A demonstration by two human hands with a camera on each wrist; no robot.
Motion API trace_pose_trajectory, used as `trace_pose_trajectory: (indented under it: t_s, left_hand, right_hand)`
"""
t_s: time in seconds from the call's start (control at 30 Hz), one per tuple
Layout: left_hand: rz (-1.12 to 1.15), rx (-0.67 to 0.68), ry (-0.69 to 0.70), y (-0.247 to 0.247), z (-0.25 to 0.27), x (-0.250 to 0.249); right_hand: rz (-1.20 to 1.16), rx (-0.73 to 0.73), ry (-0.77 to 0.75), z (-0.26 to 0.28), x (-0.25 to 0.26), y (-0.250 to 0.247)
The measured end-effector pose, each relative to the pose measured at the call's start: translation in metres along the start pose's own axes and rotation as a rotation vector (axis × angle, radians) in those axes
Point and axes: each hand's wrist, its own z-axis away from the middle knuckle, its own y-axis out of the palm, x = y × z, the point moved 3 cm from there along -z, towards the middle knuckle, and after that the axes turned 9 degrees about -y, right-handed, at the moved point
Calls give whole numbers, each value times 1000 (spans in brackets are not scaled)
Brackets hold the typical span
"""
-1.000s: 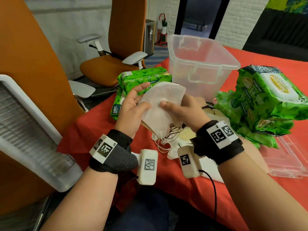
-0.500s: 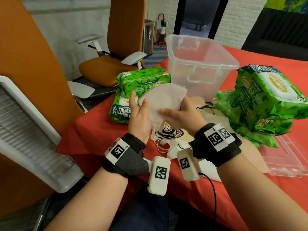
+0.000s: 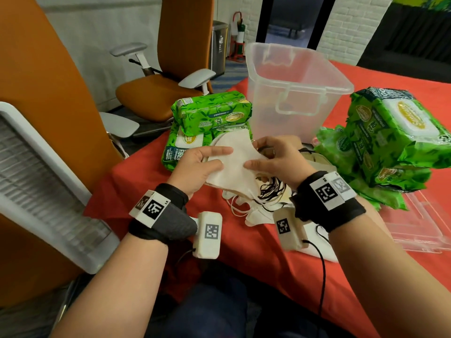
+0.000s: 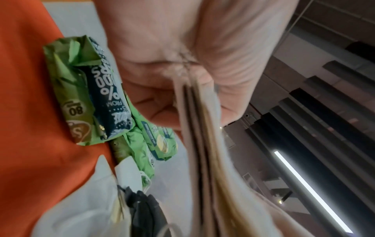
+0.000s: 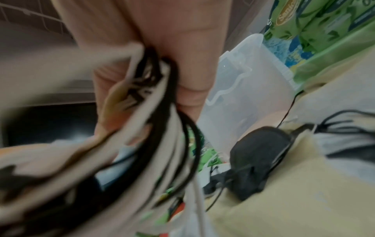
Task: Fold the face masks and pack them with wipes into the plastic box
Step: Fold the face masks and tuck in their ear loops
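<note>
A stack of folded face masks [image 3: 234, 164], cream on top with black and white ear loops hanging below, is held above the red table. My left hand [image 3: 207, 164] grips its left edge, thumb on top; the stacked edges [image 4: 198, 128] show in the left wrist view. My right hand [image 3: 268, 157] pinches the right side of the folded face masks [image 5: 129, 89], loops dangling under the fingers. The clear plastic box [image 3: 292, 76] stands open just behind. Green wipes packs sit left [image 3: 210, 115] and right [image 3: 395, 132] of the box.
More masks [image 3: 258, 213], among them a black mask [image 5: 261, 157], lie on the red tablecloth [image 3: 268, 252] under my hands. The clear lid [image 3: 419, 225] lies at right. Orange chairs [image 3: 156, 91] and a white panel [image 3: 44, 181] stand left of the table.
Both hands turned the mask stack from upright to lying nearly flat and lowered it slightly. My left hand slid from the stack's back to gripping its left edge.
</note>
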Motion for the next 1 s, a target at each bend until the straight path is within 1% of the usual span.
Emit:
trace_pose_trajectory:
  t_s: [0.07,0.13,0.17,0.2,0.23,0.33,0.37,0.43,0.57,0.63,0.7,0.77,0.93,1.0]
  left_hand:
    - [10,-51,-13,-4,-1,5]
    - [-9,-108,-4,-9,-2,10]
    - [-23,-128,4,-11,-2,11]
    - [-33,-141,9,-13,-2,12]
    - [-42,-148,13,-14,-1,13]
    - [-67,-161,28,-18,0,11]
    - [-77,-161,37,-19,1,10]
    - [-98,-171,52,-21,1,9]
    - [-110,-197,60,-25,-1,9]
    - [-111,-205,66,-26,-2,9]
    - [-98,-213,54,-25,-2,9]
    - [-90,-216,37,-22,-2,9]
    - [-104,-228,34,-19,2,7]
    - [-114,-249,38,-20,3,6]
  right_hand:
    - [110,-90,-8,-8,-5,-13]
    - [377,-194,14,-21,-13,-33]
    - [525,-208,55,-28,-17,-41]
    - [657,-186,111,-34,-22,-47]
    - [756,-126,184,-40,-28,-49]
    - [926,65,337,-49,-42,-46]
    - [951,102,370,-51,-45,-43]
    - [1025,159,384,-53,-44,-37]
    - [1114,217,310,-56,-31,-33]
    - [1152,238,318,-56,-29,-33]
    - [1204,299,325,-52,-27,-30]
    - [1202,342,313,-46,-22,-26]
    - [1145,321,303,-40,-17,-25]
    - [1083,264,300,-42,-20,-33]
